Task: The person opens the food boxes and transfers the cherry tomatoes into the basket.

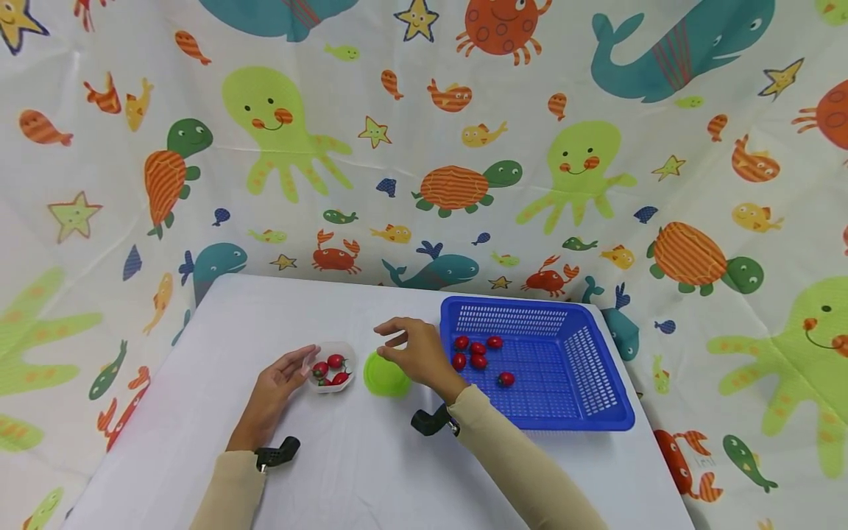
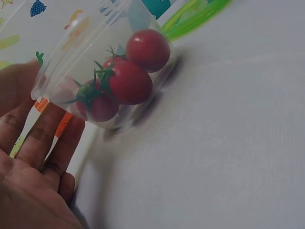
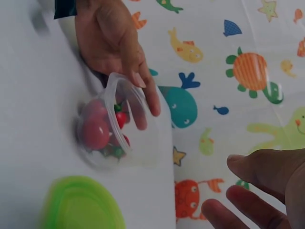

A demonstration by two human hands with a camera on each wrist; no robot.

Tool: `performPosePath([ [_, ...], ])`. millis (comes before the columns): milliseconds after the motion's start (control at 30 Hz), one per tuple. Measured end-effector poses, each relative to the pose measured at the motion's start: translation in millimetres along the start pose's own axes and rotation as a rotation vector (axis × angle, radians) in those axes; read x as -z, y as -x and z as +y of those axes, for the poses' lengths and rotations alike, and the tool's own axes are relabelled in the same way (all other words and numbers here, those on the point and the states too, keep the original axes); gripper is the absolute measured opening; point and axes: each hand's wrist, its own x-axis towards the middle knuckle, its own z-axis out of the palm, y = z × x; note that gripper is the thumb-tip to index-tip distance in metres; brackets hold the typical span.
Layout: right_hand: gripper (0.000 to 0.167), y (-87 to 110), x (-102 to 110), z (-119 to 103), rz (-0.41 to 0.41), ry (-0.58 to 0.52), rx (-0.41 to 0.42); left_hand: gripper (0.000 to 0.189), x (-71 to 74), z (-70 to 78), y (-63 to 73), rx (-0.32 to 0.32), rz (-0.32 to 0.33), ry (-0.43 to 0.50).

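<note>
A clear plastic container [image 1: 349, 355] stands on the white table with several red cherry tomatoes [image 2: 128, 82] inside, green stems on some. My left hand [image 1: 274, 384] holds its left rim, the thumb and fingers about the edge. A round green lid [image 1: 384, 377] lies flat on the table just right of the container. Over the lid hovers my right hand [image 1: 424, 359], its fingers loosely bent with nothing between them. In the right wrist view, the thumb and fingertips [image 3: 217, 210] of that hand are spread apart.
At the right stands a blue plastic basket [image 1: 550, 425] with perforated walls. Several more cherry tomatoes [image 1: 478, 361] lie in it, mostly on its left side. Behind the table hangs a curtain [image 1: 411, 73] printed with sea animals.
</note>
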Motion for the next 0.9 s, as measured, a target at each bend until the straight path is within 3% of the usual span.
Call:
performPosePath([
  [433,0.035,-11.7,-35.8,-7.2,-0.098,-0.077,-0.006,0.059,-2.2,1.6,-2.3,0.031,0.012,-0.018],
  [900,0.034,-23.9,-69.4,-1.1,-0.147,-0.117,-0.008,0.059,-0.9,1.3,-4.0,0.035,0.01,0.002],
])
